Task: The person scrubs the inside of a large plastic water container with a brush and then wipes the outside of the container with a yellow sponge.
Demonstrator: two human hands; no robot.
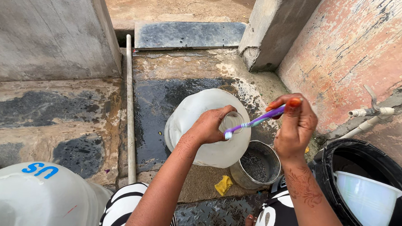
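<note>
Starting at the left: a large white plastic container (pixel 35 201) with blue letters on it fills the lower left corner, standing on stained concrete.
Pipe: a thin grey pipe (pixel 130 106) runs straight up the wet ground, just left of the dark puddle.
Jug: a translucent white plastic jug (pixel 196 113) lies tilted on the wet patch, its round open mouth turned toward the camera.
Left hand: the left hand (pixel 209 125) is curled tight about the jug's neck, fingers wrapped round the rim, holding it.
Toothbrush: a purple toothbrush (pixel 254 121) slants from upper right to lower left, its white bristle head at the jug's mouth.
Right hand: the right hand (pixel 295 125) is closed on the toothbrush handle, pinching it between thumb and fingers.
Metal pot: a small dented metal pot (pixel 256 165) with dark grit inside sits just below the jug, near a yellow scrap (pixel 223 185).
Far right: a black bucket (pixel 345 154) holds a white plastic bowl (pixel 366 198), under a white pipe fitting (pixel 370 112) on the pink wall.
</note>
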